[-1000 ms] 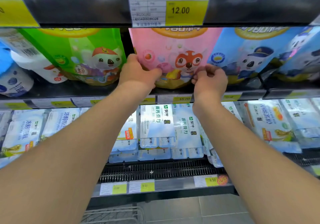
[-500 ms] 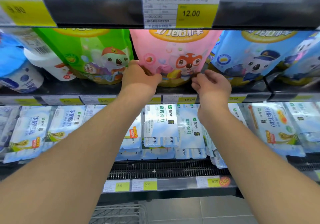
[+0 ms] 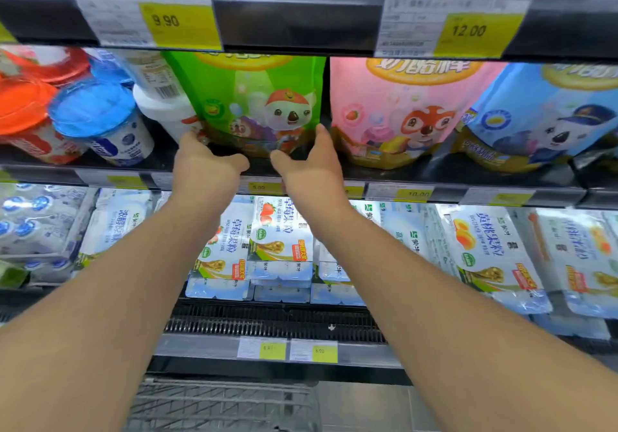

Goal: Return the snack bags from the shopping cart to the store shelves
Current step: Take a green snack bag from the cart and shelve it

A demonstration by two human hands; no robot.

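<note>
A green snack bag (image 3: 247, 97) with a cartoon koala stands upright on the middle shelf (image 3: 501, 177). My left hand (image 3: 204, 167) touches its lower left corner and my right hand (image 3: 311, 167) touches its lower right edge, fingers fairly straight on both sides of the bag. To its right stand a pink bag (image 3: 398, 110) with a fox and a blue bag (image 3: 541, 117) with a koala in a cap. The top of a wire shopping cart (image 3: 220, 405) shows at the bottom; its contents are not visible.
Left of the green bag lie tubs with blue (image 3: 97, 117) and orange (image 3: 23, 103) lids and a white tub (image 3: 164, 110). The shelf below holds several yogurt multipacks (image 3: 281, 231). Price tags (image 3: 468, 30) line the shelf edges above.
Both hands left the pink bag and moved left to the green bag, now flanking its base. The view shifted left with them.
</note>
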